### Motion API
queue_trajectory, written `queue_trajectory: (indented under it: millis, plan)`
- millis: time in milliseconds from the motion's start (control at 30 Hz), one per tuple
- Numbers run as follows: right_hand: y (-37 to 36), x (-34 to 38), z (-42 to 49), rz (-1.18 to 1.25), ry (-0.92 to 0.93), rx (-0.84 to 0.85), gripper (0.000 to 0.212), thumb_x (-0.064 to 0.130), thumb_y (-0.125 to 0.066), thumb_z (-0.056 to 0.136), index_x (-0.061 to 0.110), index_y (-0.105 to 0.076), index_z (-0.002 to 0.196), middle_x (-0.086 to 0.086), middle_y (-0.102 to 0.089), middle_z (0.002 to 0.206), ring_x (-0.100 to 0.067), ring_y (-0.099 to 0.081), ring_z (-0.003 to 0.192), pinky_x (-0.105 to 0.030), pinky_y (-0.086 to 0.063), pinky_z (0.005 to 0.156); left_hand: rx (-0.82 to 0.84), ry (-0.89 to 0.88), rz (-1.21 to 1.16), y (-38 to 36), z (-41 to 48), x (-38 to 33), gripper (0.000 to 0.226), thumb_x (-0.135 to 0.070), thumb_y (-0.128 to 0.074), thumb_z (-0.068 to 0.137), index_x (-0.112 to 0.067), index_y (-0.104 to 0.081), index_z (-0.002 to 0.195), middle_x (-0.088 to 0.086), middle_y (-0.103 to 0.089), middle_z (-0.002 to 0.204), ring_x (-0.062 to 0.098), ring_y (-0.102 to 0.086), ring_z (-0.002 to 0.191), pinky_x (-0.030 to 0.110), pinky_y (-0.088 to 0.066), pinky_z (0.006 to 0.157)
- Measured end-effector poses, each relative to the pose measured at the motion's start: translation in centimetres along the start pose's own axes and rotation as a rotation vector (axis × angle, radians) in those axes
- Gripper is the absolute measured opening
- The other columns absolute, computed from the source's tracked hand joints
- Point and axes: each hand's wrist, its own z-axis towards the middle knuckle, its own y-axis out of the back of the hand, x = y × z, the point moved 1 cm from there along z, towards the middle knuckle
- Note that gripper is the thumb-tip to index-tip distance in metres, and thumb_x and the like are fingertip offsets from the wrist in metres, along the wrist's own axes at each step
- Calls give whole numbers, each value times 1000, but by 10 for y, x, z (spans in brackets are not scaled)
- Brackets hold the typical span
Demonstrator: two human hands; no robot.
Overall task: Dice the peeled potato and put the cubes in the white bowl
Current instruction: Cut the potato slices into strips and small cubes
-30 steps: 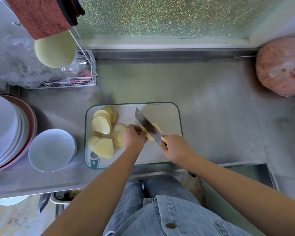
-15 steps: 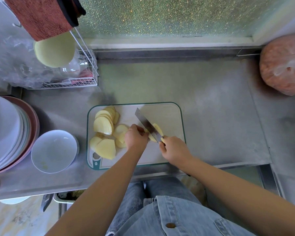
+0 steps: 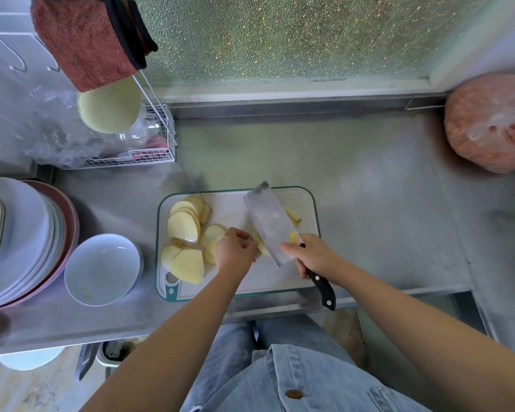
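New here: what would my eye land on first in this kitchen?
The broad cleaver stands out, gripped by the right hand, blade face tilted up over the green-rimmed cutting board at centre. Pale potato slices lie heaped on the board's left side, and the white bowl sits further left.

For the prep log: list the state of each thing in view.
cleaver: tilted, flat face up, gripped by right hand.
left hand: fingers curled beside the blade, hold unclear.
potato slices: sliced, undiced, piled on cutting board.
white bowl: upright, no cubes inside.
plates: stacked.

Dull brushed-steel counter (image 3: 369, 203), glossy bowl (image 3: 101, 270)
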Motion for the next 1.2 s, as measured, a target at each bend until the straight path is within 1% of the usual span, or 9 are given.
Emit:
queue_trajectory:
  millis: [167,333,467,533,633,733,900,1033,1200]
  plan:
    - [23,11,-1,-80,94,-251,37,25,-53,94,9,-45,62,-11,-50,43,-20,-48,38,-24,-43,48,-46,-137,165,6,0,-2,14,-15,-58,89,-15,-57,103,3,-66,82,20,-62,74,34,-53,62]
    - [39,0,-10,222,-18,-277,34,23,-54,95,10,-43,65,-10,-47,42,-22,-43,38,-26,-39,42,34,-571,641,10,5,-16,43,-16,-66,81,-22,-50,120,1,-45,123,21,-47,111,34,-49,82]
    - [42,-8,-20,261,-59,-296,36,25,-53,95,10,-45,63,-11,-48,44,-19,-43,37,-24,-40,44,174,-865,1027,5,17,-27,81,-15,-68,77,-24,-25,146,1,-9,158,25,-13,144,36,-23,113]
    - [42,-11,-23,264,-72,-294,37,25,-53,95,9,-44,63,-10,-48,42,-18,-43,37,-24,-41,44,258,-927,1216,-1,26,-35,104,-19,-72,77,-22,-1,153,1,16,160,24,7,148,40,-7,119]
    - [43,-11,-25,217,-71,-295,44,25,-53,95,8,-44,55,-8,-49,39,-17,-44,35,-24,-42,47,358,-966,1435,-15,42,-49,123,-33,-78,73,-19,17,150,4,27,157,25,18,146,44,1,119]
    - [44,-11,-24,203,-69,-303,46,25,-53,95,8,-44,53,-6,-49,39,-15,-46,35,-28,-44,53,459,-1003,1553,-25,51,-60,122,-42,-78,72,-14,10,152,6,13,160,25,10,147,44,-1,120]
    - [45,-15,-18,137,-80,-286,46,28,-52,94,12,-44,51,-3,-51,38,-16,-47,38,-29,-45,57,433,-1091,1370,-17,48,-63,80,-34,-72,77,-16,-31,144,3,-30,146,23,-30,131,31,-28,107]
    - [42,-17,-15,59,-66,-254,44,27,-50,93,12,-42,53,-8,-53,42,-19,-48,41,-28,-45,56,386,-1001,1122,-8,41,-47,51,-25,-63,85,-19,-46,133,1,-43,133,22,-42,116,30,-38,94]
    - [35,-16,-12,-143,-67,-239,34,30,-49,94,11,-40,68,-6,-50,46,-13,-46,37,-28,-44,55,152,-805,923,-5,29,-27,44,-31,-65,86,-19,-53,127,2,-50,126,23,-49,109,31,-44,90]
